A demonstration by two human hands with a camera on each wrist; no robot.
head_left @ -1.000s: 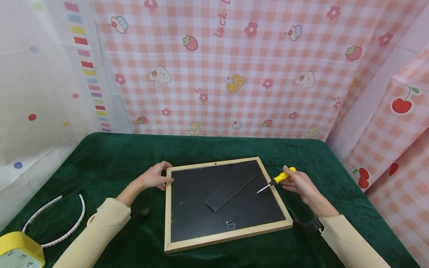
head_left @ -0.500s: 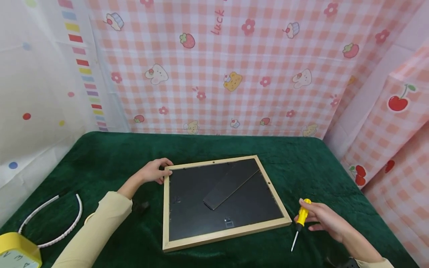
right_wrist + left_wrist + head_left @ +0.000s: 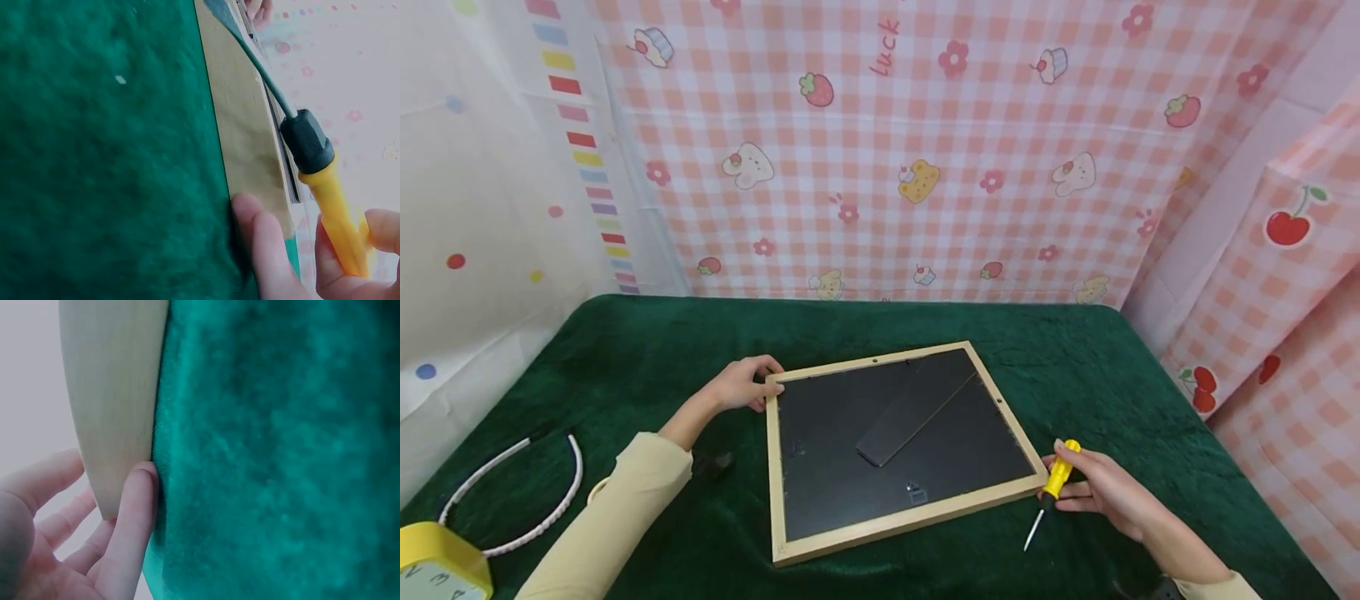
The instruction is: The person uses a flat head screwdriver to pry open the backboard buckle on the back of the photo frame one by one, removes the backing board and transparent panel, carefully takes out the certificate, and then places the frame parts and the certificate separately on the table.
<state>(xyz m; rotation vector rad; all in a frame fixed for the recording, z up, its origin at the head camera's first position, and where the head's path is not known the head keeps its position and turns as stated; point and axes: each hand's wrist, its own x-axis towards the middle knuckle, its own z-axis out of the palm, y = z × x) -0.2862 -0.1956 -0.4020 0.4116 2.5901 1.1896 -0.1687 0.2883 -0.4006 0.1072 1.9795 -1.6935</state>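
Picture frame (image 3: 940, 467), back side up, was on the green-covered surface (image 3: 647, 333), roughly midway between its left and right edges, well apart from the far edge and turned slightly askew to it. Its light wooden rim (image 3: 846, 535) ran round a black backing board (image 3: 820, 500), with a slanting strut (image 3: 904, 419) folded against it and a small metal hanger (image 3: 916, 493) near the side toward the person.

The left hand (image 3: 741, 387) had its grip on the frame's far left corner, thumb over the rim and other fingers around the outside. The grip of the right hand (image 3: 1105, 490) held a screwdriver (image 3: 1060, 475), pinching the yellow handle, while other fingertips touched the frame's side at the near right corner. The shaft sloped toward the near edge of the surface; whether its tip touched the cover could not be told.

Toward the left edge of the surface lay a white headband (image 3: 578, 471), and just beside it stood a yellow clock (image 3: 471, 546), partly cut off. Beyond the far edge hung a pink checked cloth (image 3: 865, 133); a dotted white sheet (image 3: 497, 325) hung past the left edge.
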